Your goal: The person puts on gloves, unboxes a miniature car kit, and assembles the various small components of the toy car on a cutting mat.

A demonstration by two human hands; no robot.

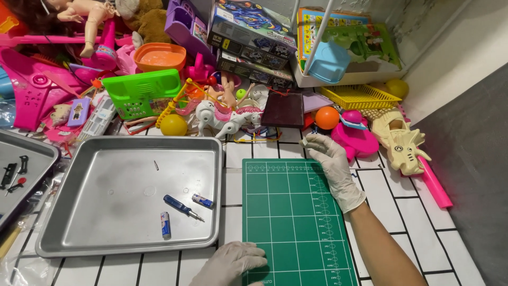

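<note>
Both my hands wear pale gloves. My left hand (231,263) rests flat on the near left corner of a green cutting mat (291,217) with a white grid. My right hand (332,163) lies along the mat's far right edge, fingers loosely curled near the far corner. It holds nothing that I can see. Left of the mat stands a metal tray (95,212) holding a small blue screwdriver (182,207), two small batteries (165,224) (202,200) and a tiny screw (156,165).
A heap of toys fills the far side: a white toy horse (222,119), a dark brown panel (284,109), balls, a green toy phone (142,92), a yellow basket (360,96), boxes. A second tray (37,153) with small tools sits at the left. A grey wall rises on the right.
</note>
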